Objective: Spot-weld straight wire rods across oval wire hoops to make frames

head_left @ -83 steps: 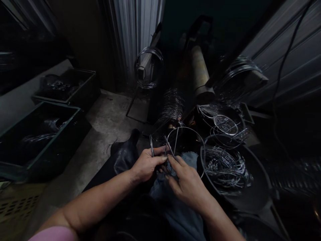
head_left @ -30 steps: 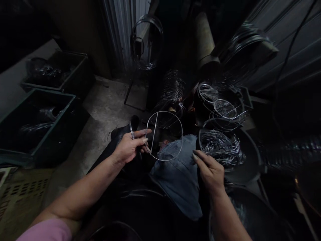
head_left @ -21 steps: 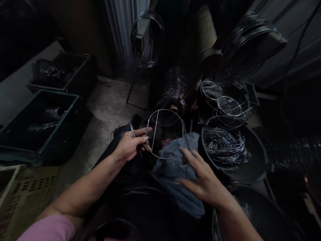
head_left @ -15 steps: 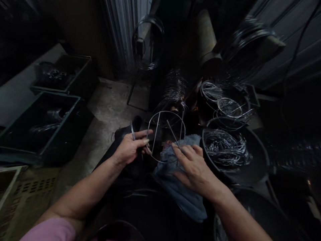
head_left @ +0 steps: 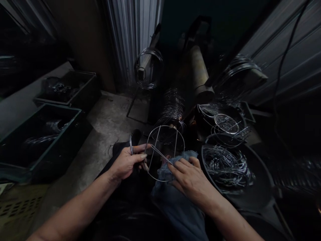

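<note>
My left hand (head_left: 129,162) pinches the left edge of a round wire ring (head_left: 184,147) between thumb and fingers. Two straight rods cross the ring from rim to rim. A few bent wires (head_left: 131,144) loop up beside my left index finger. In my right hand (head_left: 187,172), closed fingers grip thin metal rods (head_left: 160,154) that slant up to the left. Their far ends meet my left index fingertip, within the ring's outline. Beneath my right hand lies a blue cloth (head_left: 179,207) over my lap; my right thumb is mostly hidden.
To the right stands a dark basin (head_left: 263,177) with tangled wire pieces (head_left: 225,167); behind it, another container holds wire rings (head_left: 227,124). Wire coils (head_left: 173,103) lie ahead, near a thick pipe (head_left: 199,65). On the left are green bins (head_left: 67,124) and a yellow crate (head_left: 22,204).
The rods in my right hand have swung left, their tips now at my left index finger. My left hand keeps hold of the ring. The view has tilted upward.
</note>
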### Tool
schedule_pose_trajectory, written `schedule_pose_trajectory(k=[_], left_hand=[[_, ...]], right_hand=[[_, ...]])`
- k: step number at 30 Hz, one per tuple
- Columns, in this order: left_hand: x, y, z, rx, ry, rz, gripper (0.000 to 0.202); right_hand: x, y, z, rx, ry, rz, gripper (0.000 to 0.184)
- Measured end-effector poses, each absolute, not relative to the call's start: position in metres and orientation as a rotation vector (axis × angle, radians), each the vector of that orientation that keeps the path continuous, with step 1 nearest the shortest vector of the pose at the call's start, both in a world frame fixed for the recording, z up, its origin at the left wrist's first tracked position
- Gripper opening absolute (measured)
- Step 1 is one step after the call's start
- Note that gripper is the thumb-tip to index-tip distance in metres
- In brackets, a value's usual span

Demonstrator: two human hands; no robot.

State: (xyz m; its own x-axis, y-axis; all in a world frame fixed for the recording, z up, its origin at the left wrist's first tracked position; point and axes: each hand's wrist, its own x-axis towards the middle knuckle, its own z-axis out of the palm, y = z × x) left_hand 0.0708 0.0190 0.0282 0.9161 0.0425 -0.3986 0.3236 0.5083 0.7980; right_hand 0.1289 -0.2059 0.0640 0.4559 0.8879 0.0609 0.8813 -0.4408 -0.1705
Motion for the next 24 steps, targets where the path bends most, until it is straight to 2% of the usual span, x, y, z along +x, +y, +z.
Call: schedule_pose_trajectory(k=[14, 24], left_hand=[[0.089, 0.023, 0.036, 1.022, 0.37, -0.172, 0.04], [0.102, 0.019, 0.043, 0.926, 0.355, -0.17, 0.038]], right_hand=[[0.151, -0.203, 0.074, -2.478, -1.586, 0.081, 0.033], [0.163, -0.205, 0.081, -2.546, -1.614, 0.078, 0.037]])
